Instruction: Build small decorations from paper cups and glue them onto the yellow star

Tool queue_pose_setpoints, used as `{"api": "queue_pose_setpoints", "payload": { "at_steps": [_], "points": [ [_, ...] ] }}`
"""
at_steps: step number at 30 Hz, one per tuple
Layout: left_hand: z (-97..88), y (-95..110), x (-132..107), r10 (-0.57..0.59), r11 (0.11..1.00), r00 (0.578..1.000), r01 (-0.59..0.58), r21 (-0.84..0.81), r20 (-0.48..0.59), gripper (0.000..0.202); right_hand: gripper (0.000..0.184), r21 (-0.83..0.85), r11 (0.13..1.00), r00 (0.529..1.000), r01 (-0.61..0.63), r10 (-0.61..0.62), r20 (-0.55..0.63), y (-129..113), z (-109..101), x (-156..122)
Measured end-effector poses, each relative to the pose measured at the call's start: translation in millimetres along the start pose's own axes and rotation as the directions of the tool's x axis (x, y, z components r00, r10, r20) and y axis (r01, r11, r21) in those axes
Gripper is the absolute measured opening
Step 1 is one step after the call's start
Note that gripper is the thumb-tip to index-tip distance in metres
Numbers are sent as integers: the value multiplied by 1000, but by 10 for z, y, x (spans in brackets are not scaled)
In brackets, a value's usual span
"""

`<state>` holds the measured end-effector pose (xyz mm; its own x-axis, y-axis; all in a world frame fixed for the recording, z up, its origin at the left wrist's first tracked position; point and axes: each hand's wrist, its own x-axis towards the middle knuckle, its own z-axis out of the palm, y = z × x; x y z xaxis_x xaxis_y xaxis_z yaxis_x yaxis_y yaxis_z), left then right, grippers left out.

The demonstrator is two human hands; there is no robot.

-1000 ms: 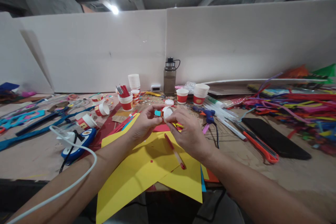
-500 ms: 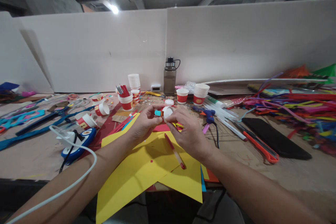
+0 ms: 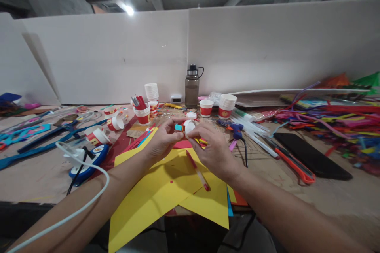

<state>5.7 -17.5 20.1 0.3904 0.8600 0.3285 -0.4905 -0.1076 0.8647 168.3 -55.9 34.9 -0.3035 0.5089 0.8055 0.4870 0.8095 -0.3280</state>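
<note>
So the little white cup-like piece (image 3: 190,127) is right between the two hands, up above the yellow sheets (image 3: 148,195) that hang off the counter's (image 3: 38,178) near edge. Left hand (image 3: 162,137) has it pinched on the side with the blue and orange bits (image 3: 179,127), right hand (image 3: 214,151) grips the other side, fingers bunched in close. Red pen (image 3: 197,170) lies on the yellow, bottle (image 3: 192,89) stands at the counter's back edge.
</note>
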Motion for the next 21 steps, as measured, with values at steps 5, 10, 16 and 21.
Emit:
{"api": "queue_pose_setpoints", "payload": {
  "at_steps": [5,10,16,21],
  "points": [
    [4,2,4,3,1000,1000,-3,-2,-5,42,11,-7,1000,1000,-4,4,3,-5,-11,3],
    [5,6,0,7,1000,1000,-7,1,-2,41,12,-6,1000,1000,1,-1,3,-6,-11,5],
    [8,9,-2,9,1000,1000,-9,-2,9,41,10,0,1000,1000,6,-6,-2,4,-1,1],
    [13,13,5,14,1000,1000,-14,1,6,40,10,6,1000,1000,3,-3,5,6,-4,-2]
  ]
}}
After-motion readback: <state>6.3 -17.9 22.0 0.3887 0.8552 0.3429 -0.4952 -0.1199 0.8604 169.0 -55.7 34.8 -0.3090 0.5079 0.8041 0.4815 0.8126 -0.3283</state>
